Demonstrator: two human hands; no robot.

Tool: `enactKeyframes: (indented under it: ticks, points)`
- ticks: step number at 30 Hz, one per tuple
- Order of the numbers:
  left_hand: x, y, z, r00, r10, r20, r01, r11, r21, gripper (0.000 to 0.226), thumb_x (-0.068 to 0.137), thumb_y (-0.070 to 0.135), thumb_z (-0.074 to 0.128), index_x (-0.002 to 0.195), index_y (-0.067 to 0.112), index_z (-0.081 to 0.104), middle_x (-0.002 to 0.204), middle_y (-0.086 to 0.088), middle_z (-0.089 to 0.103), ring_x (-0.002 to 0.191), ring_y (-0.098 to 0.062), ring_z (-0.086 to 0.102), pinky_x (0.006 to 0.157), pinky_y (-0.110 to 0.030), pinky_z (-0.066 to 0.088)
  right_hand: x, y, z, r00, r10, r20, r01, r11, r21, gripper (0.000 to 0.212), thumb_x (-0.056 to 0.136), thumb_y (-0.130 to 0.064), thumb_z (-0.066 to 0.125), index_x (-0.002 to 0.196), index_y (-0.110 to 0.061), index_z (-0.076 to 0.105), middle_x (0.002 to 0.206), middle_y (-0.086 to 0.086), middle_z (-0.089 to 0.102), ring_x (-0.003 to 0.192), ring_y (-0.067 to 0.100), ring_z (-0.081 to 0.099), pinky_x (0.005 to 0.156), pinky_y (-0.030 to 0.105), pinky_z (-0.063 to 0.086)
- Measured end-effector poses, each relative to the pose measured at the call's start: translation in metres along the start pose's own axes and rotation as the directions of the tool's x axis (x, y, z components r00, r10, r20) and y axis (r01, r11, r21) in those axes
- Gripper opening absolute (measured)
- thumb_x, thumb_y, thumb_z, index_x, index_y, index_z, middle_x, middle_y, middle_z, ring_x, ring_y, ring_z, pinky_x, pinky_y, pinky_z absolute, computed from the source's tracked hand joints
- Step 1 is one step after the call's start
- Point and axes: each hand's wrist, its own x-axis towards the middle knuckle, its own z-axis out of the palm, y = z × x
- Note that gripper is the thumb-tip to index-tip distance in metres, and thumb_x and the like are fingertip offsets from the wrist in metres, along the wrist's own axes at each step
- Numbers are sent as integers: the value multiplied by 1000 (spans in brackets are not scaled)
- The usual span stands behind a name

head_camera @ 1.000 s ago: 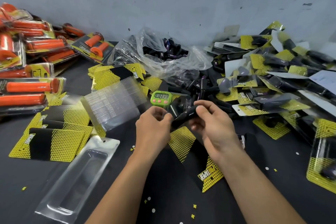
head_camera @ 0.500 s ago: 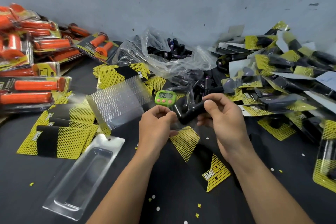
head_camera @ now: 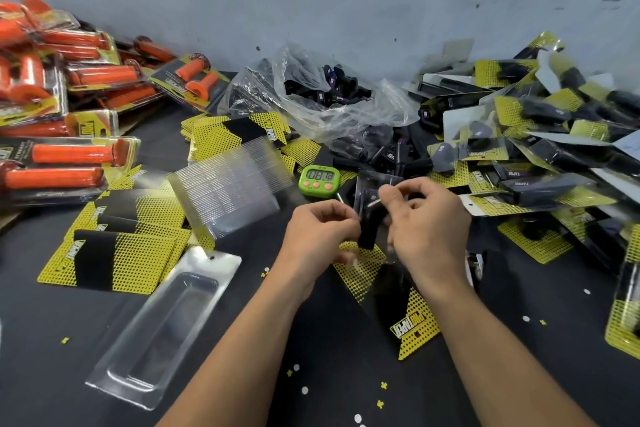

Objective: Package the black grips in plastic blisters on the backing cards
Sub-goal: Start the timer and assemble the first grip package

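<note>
Black grip (head_camera: 370, 229) hangs upright between both hands above the desk (head_camera: 311, 340), just over one card (head_camera: 360, 276). I judge it is held there to slide into the clear blister (head_camera: 375, 184) raised behind it. The left hand (head_camera: 320, 232) has a narrow pinching grip on its side, and the right hand (head_camera: 429, 232) seems to pinch the blister's edge. Within reach lie one spare blister (head_camera: 162, 333), one blister stack (head_camera: 225, 191), one timer (head_camera: 318, 178) and one bag (head_camera: 329, 90) of loose grips. The packs (head_camera: 540, 135) heaped at right are too many to count.

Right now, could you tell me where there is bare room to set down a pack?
Bare tabletop shows between the forearms, near the backing card, and left of the empty blister. The black-grip heap and orange packs are crowded.
</note>
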Motion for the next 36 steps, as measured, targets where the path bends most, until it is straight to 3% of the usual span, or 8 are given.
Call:
enactKeyframes:
  ticks: [9,13,17,20,24,26,32,36]
  points:
    - [-1,1,1,997,19,81,-24,997,69,50,72,2,78,111,33,72,94,4,78,73,-11,74,57,-21,55,3,5,7,971,165,172,-181,980,78,12,101,-26,65,89,-22,67,59,0,72,46,20,70,51,42,62]
    - [2,1,2,998,-30,-50,27,998,-55,44,80,-12,76,109,21,75,87,0,79,72,-18,77,55,-29,59,-1,2,6,993,-44,114,56,994,-99,15,94,-21,71,104,-27,62,56,-10,68,53,4,66,57,11,47]
    - [5,4,-5,990,-127,-64,98,935,-342,40,85,-16,68,118,7,70,81,-2,80,79,-23,79,57,-29,61,-6,-12,-8,964,-265,5,255,919,-302,16,90,-16,71,97,-29,69,53,-13,54,58,13,58,61,31,49]
    - [6,10,-10,984,-176,3,148,820,-552,29,89,-16,62,111,1,70,91,-14,80,86,-29,79,54,-25,60,-10,-18,-24,953,-139,268,251,858,-449,6,90,-35,72,90,-29,70,73,-11,64,76,21,65,69,36,54]
    - [6,13,-9,977,-212,-6,159,749,-643,21,88,-14,64,101,2,63,80,-10,79,76,-23,79,48,-22,58,-30,-23,-25,746,197,636,365,678,-638,82,69,-77,69,135,-30,53,123,-7,54,116,20,52,95,40,49]
    - [7,12,-10,977,-213,-29,144,747,-650,21,88,-12,65,92,6,56,76,-9,78,75,-22,79,47,-21,58,-34,-25,-22,715,223,663,397,651,-647,96,67,-76,72,144,-27,41,129,-6,46,124,21,44,102,39,46]
    - [12,7,-13,974,-205,-99,104,788,-607,29,87,-11,69,76,11,55,84,-12,75,79,-21,78,50,-23,59,-34,-33,-30,752,170,637,424,615,-665,52,85,-21,68,131,-26,46,111,-2,59,108,28,62,82,36,51]
    - [13,6,-10,973,-163,-161,55,847,-529,31,86,-11,71,72,11,55,91,-15,72,87,-25,73,53,-25,60,-32,-37,-34,689,247,681,384,673,-632,78,77,-57,76,141,-28,42,128,-6,51,120,22,52,98,39,50]
